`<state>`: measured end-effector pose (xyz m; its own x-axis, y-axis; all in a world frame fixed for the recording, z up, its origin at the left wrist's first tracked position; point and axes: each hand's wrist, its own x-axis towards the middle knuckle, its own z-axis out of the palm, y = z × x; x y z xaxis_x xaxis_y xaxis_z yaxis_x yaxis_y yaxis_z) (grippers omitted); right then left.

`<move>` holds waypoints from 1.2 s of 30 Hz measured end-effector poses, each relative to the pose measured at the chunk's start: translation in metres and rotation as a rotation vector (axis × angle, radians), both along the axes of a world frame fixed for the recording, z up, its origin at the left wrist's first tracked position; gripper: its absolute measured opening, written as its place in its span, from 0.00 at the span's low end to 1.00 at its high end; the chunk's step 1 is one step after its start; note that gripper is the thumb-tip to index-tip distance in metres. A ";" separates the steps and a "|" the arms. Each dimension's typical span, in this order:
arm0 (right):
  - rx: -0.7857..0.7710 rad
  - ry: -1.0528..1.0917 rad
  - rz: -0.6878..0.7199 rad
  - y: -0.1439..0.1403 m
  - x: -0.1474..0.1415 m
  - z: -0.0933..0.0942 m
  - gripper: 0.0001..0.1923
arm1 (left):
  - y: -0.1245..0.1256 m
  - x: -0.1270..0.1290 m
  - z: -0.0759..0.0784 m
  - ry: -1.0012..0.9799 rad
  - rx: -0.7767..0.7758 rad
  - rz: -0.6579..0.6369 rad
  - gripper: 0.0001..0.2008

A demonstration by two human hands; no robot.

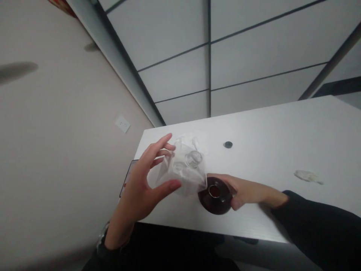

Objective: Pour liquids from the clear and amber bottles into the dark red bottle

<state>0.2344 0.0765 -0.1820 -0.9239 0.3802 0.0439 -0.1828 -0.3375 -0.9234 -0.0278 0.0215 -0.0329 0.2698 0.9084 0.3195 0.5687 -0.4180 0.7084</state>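
Steadying the dark bottle [208,205] seems the step, right hand [239,191] clamping fingers round it, left hand [142,184] with fingers apart about clear plastic [182,173], next calling for steadiness.

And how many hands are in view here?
2: the left hand, fingers spread at the clear plastic, and the right hand, holding the brown bottle, its fingers partly hidden.

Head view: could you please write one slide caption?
Left hand at a clear container; right hand holding a dark, round object.
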 end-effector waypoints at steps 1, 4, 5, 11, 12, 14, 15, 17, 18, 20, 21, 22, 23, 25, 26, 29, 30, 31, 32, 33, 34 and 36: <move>0.008 -0.008 0.002 0.000 0.001 0.000 0.46 | 0.004 0.001 -0.007 -0.065 -0.015 0.022 0.40; 0.041 -0.038 0.013 0.001 0.002 0.001 0.48 | 0.018 0.005 -0.027 -0.207 -0.047 0.030 0.35; 0.044 -0.041 0.010 0.001 0.002 0.001 0.48 | 0.022 0.007 -0.033 -0.244 -0.066 0.020 0.33; 0.029 -0.047 -0.007 -0.002 0.004 0.004 0.48 | 0.034 0.015 -0.058 -0.057 -0.108 -0.011 0.30; 0.030 -0.048 -0.007 -0.002 0.004 0.005 0.49 | 0.034 0.015 -0.061 0.016 -0.093 -0.018 0.30; 0.030 -0.046 -0.003 -0.002 0.005 0.007 0.49 | 0.034 0.014 -0.065 0.128 -0.089 -0.026 0.31; 0.034 -0.050 0.003 -0.001 0.006 0.008 0.48 | 0.034 0.013 -0.067 0.167 -0.096 -0.022 0.31; 0.045 -0.057 0.019 0.000 0.007 0.009 0.48 | 0.034 0.010 -0.072 0.232 -0.124 -0.003 0.32; 0.046 -0.058 0.028 0.001 0.008 0.009 0.47 | 0.034 0.009 -0.074 0.260 -0.136 0.006 0.33; 0.044 -0.059 0.053 0.002 0.009 0.009 0.47 | 0.034 0.007 -0.079 0.313 -0.146 0.015 0.34; 0.041 -0.060 0.065 0.002 0.010 0.010 0.47 | 0.033 0.006 -0.081 0.336 -0.144 0.013 0.34; 0.038 -0.060 0.073 0.002 0.011 0.010 0.47 | 0.032 0.005 -0.083 0.356 -0.141 0.008 0.35; 0.037 -0.062 0.083 0.002 0.012 0.010 0.46 | 0.031 0.004 -0.085 0.375 -0.136 0.003 0.35; 0.026 -0.070 0.099 0.003 0.015 0.011 0.46 | 0.029 0.003 -0.090 0.411 -0.130 -0.014 0.36; 0.019 -0.077 0.109 0.004 0.017 0.011 0.47 | 0.028 0.002 -0.092 0.428 -0.127 -0.022 0.36; -0.006 -0.110 0.141 0.005 0.024 0.011 0.50 | 0.027 -0.001 -0.097 0.466 -0.106 -0.037 0.36; -0.016 -0.127 0.145 0.006 0.026 0.010 0.50 | 0.027 -0.002 -0.098 0.470 -0.097 -0.041 0.35; -0.023 -0.144 0.144 0.006 0.029 0.010 0.51 | 0.027 -0.003 -0.099 0.469 -0.088 -0.047 0.35; -0.030 -0.159 0.135 0.006 0.032 0.010 0.52 | 0.027 -0.004 -0.100 0.464 -0.081 -0.056 0.34; -0.035 -0.173 0.118 0.005 0.036 0.009 0.53 | 0.027 -0.005 -0.101 0.455 -0.074 -0.068 0.34; -0.033 -0.184 0.097 0.004 0.039 0.009 0.53 | 0.027 -0.006 -0.101 0.443 -0.066 -0.080 0.33; -0.008 -0.204 0.036 0.001 0.046 0.007 0.54 | 0.028 -0.008 -0.103 0.417 -0.050 -0.101 0.31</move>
<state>0.2802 0.0778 -0.1747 -0.9263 0.3463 -0.1483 0.0199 -0.3482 -0.9372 -0.0354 0.0496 -0.1358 0.4551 0.8823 0.1203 0.7687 -0.4575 0.4471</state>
